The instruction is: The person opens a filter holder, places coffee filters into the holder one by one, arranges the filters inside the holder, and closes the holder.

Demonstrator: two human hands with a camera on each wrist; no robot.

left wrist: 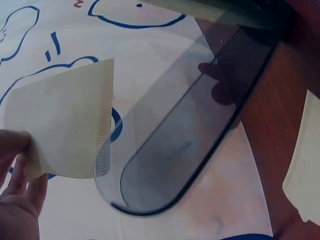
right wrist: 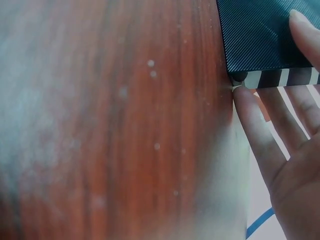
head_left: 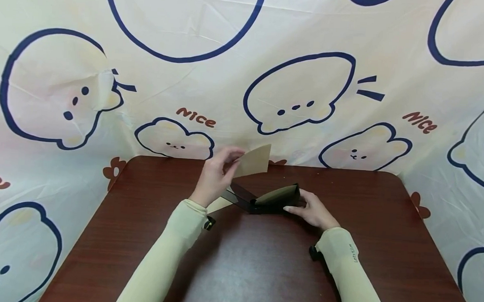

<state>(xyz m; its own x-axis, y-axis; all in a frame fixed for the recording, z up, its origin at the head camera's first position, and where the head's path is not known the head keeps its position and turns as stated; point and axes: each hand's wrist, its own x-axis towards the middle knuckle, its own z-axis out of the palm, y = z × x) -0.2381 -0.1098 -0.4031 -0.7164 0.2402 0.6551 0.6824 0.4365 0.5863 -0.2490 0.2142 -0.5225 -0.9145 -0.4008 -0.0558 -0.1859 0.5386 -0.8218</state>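
My left hand [head_left: 218, 172] pinches a tan paper coffee filter [head_left: 255, 161] by one edge, held up above the far part of the table. Its crimped seam shows in the left wrist view on the filter [left wrist: 60, 127]. My right hand [head_left: 313, 209] grips the side of a black ribbed filter holder [head_left: 272, 209], thumb on one face and fingers on the other, as the right wrist view shows on the holder [right wrist: 270, 37]. More filters [head_left: 276, 196] sit inside it. Its see-through smoky lid [left wrist: 170, 135] hangs open toward my left hand.
Another paper filter [head_left: 219, 205] lies on the brown table [head_left: 252, 261] below my left hand. A patterned cloth [head_left: 228, 91] hangs behind the table's far edge and along both sides.
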